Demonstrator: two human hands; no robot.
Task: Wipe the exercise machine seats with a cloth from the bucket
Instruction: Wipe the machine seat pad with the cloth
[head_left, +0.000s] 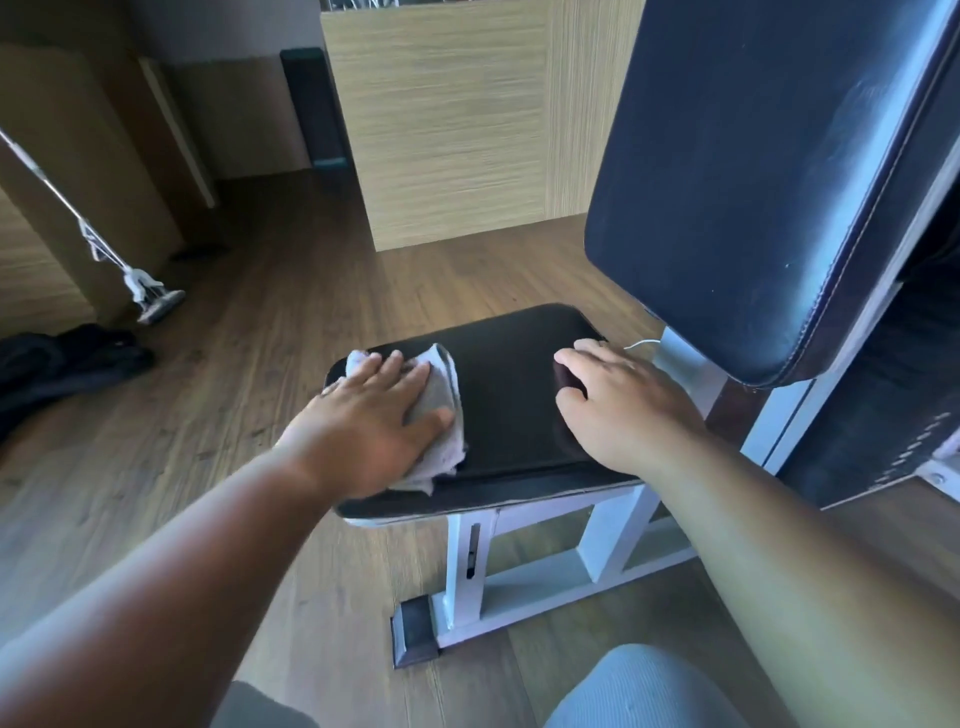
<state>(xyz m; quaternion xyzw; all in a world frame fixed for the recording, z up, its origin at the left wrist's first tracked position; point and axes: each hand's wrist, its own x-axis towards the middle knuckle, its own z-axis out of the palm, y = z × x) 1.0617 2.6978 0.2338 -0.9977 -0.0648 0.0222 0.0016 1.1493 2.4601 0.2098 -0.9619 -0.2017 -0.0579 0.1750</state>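
A black padded seat (511, 395) on a white metal frame (519, 571) stands in the middle of the view. My left hand (374, 421) presses a grey cloth (441, 410) flat onto the seat's left side, fingers spread straight. On the seat's right side rests my right hand (618, 410), its fingers bent down onto the pad and holding nothing. The tall dark backrest (769, 176) rises at the right, streaked with wipe marks. No bucket is in view.
A wood-panelled column (457, 130) stands behind the seat on the wooden floor. A mop (150, 299) leans at the left, with dark clothing (62, 364) heaped on the floor beside it. My knees (639, 691) show at the bottom edge.
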